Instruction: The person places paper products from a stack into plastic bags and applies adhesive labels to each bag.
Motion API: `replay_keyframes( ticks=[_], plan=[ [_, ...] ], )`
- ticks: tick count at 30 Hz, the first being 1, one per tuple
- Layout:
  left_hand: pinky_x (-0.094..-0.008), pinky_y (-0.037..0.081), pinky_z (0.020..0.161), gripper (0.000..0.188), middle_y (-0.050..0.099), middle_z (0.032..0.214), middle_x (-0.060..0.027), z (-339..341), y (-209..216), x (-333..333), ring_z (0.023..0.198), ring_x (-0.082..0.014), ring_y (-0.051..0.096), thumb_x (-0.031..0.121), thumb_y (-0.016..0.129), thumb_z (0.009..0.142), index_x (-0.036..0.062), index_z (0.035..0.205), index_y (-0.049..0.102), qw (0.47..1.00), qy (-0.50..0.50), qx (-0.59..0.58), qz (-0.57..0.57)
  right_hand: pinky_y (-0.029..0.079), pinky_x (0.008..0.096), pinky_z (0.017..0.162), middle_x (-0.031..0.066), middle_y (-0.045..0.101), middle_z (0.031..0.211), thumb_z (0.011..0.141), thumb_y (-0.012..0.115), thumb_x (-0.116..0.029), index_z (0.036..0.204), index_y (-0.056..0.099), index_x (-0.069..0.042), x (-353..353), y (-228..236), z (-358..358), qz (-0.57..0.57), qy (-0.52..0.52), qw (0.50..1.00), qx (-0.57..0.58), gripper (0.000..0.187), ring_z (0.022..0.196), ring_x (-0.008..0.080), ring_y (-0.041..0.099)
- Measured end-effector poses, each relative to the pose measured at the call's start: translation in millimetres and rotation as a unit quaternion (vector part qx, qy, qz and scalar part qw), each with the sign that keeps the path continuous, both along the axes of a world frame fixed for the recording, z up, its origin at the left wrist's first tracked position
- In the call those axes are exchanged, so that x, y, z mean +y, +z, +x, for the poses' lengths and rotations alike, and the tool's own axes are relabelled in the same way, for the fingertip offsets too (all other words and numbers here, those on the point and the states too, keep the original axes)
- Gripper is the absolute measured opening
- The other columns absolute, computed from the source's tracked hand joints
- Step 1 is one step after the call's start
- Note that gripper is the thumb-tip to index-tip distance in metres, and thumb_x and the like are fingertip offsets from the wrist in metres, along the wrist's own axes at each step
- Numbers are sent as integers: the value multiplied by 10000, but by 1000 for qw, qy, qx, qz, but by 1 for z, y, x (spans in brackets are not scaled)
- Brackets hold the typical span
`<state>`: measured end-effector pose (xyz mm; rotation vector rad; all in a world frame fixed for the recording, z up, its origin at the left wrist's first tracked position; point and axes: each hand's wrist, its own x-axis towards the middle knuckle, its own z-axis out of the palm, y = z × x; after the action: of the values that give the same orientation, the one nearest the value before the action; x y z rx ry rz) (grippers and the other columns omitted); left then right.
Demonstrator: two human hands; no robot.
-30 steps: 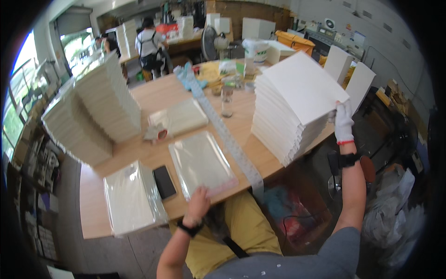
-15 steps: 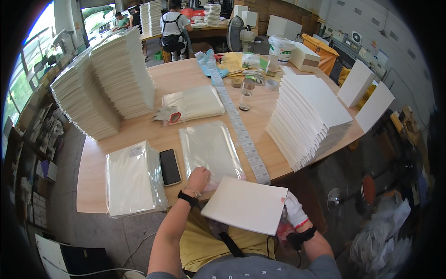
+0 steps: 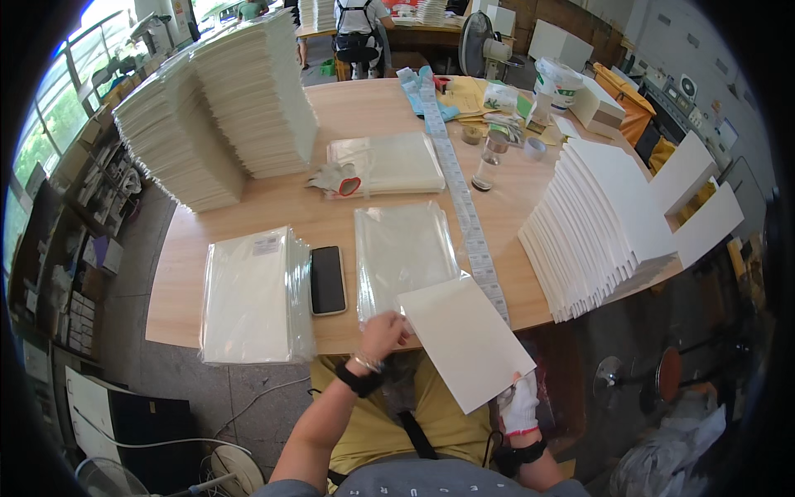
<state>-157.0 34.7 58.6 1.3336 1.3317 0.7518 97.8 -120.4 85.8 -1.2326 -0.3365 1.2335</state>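
My right hand (image 3: 519,404), in a white knit glove with a red-edged cuff, grips the near right corner of a flat white board (image 3: 468,344). The board is tilted, and its far end overlaps the open end of a stack of clear plastic bags (image 3: 403,248) lying flat on the table. My bare left hand (image 3: 383,334) is at the near edge of those bags, beside the board's left corner. Its fingers are curled together at the bag's edge. Left of the bags lie a black phone (image 3: 328,280) and a pile of boards wrapped in clear plastic (image 3: 247,298).
Tall stacks of white boards stand at the far left (image 3: 257,95) and right (image 3: 592,219) of the wooden table (image 3: 186,257). A label strip (image 3: 460,178), more clear bags (image 3: 393,161), a grey glove (image 3: 335,178) and a glass jar (image 3: 490,161) lie beyond. Another person (image 3: 360,16) sits behind.
The board has turned and moved forward, its far end now over the bags. My left hand's fingers have curled in at the bag's edge. The view has shifted, moving the table leftward relative to me.
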Motion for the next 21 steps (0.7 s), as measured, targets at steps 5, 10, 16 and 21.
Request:
replay_keyframes(
  ticks=[5, 10, 16, 21],
  plan=[
    [-309, 477, 748, 215, 595, 973, -125, 52, -98, -21, 861, -181, 577, 136, 505, 881, -31, 1012, 541, 968, 77, -231, 57, 363, 151, 465, -51, 504, 799, 911, 401, -128, 1136, 458, -149, -6, -2, -2, -50, 16, 994, 98, 232, 541, 21, 423],
    [-308, 479, 781, 221, 599, 1020, -118, 66, -161, -52, 900, -180, 569, 88, 476, 893, -26, 1074, 535, 924, -26, -376, -71, 397, 194, 486, -42, 477, 788, 911, 430, -142, 1148, 436, -165, -14, -8, -14, -72, 54, 995, 52, 238, 592, 48, 462],
    [-286, 498, 730, 289, 611, 1037, -80, 73, -151, -123, 906, -162, 601, 185, 468, 930, 14, 1161, 497, 930, 28, -317, -185, 479, 307, 565, 8, 519, 851, 921, 464, -154, 1090, 442, -147, 23, -63, -47, -38, 41, 992, 115, 171, 680, 150, 536],
    [-224, 470, 619, 250, 635, 975, -55, 62, -122, -108, 825, -122, 621, 225, 495, 926, 28, 1069, 548, 928, 24, -320, -189, 497, 458, 801, 108, 531, 961, 894, 431, -81, 1105, 425, -37, 66, -92, -52, 88, 52, 965, 242, 215, 903, 297, 576]
  ],
)
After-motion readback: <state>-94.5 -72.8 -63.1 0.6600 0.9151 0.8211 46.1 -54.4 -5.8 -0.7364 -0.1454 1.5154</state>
